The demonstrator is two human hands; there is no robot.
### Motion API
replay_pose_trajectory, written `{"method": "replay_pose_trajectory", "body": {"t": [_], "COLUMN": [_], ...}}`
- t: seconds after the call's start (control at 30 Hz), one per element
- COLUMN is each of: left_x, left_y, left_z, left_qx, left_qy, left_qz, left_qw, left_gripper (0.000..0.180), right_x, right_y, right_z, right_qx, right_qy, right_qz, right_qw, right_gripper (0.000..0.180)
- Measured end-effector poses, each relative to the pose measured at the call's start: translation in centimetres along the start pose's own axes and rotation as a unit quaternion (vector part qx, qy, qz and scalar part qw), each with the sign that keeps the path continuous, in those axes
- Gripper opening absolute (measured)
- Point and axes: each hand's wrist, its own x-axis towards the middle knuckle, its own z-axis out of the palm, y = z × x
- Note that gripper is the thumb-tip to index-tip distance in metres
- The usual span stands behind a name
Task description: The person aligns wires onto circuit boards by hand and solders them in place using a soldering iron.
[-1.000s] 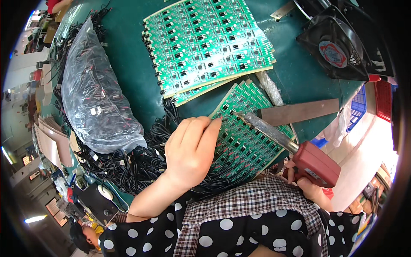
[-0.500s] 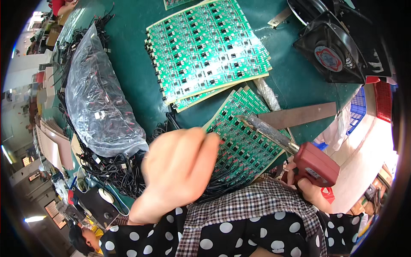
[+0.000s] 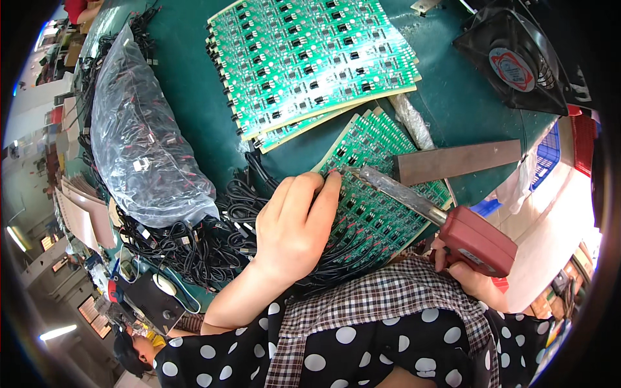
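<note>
My right hand [image 3: 469, 278] grips a soldering gun [image 3: 479, 240] with a reddish-brown body. Its long metal barrel points left, and the tip is over the upper left part of a green circuit board panel [image 3: 381, 210]. Close to that tip, my left hand [image 3: 294, 223] is pinched at the panel's left edge on a thin wire with a reddish end [image 3: 332, 172], mostly hidden by the fingers. Rows of small components cover the panel. Black cables [image 3: 343, 257] with reddish wire ends lie along its lower part, partly behind my left hand.
A stack of circuit board panels [image 3: 310, 61] lies beyond. On the left are a clear plastic bag [image 3: 145, 142] of cables and a heap of black cables [image 3: 187, 249]. A flat metal bar [image 3: 459, 161] rests right of the panel, with a black fan [image 3: 514, 68] further back.
My left hand has moved up and right to the panel near the soldering tip, and is no longer blurred. The right hand keeps its hold on the soldering gun. The view has shifted slightly.
</note>
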Motion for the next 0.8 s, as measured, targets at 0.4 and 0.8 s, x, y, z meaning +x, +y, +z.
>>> {"method": "replay_pose_trajectory", "body": {"t": [0.4, 0.8], "left_x": [-0.1, 0.0], "left_y": [-0.3, -0.3], "left_z": [0.6, 0.8], "left_qx": [0.027, 0.034], "left_qy": [0.0, 0.001], "left_qz": [0.005, 0.006], "left_qw": [1.0, 0.999], "left_gripper": [0.023, 0.022], "right_x": [0.5, 0.7], "right_y": [-0.1, 0.4], "right_z": [0.8, 1.2], "right_qx": [-0.164, -0.155], "right_qy": [0.099, 0.096], "right_qz": [-0.032, -0.078], "right_qw": [0.981, 0.98], "right_gripper": [0.043, 0.056]}}
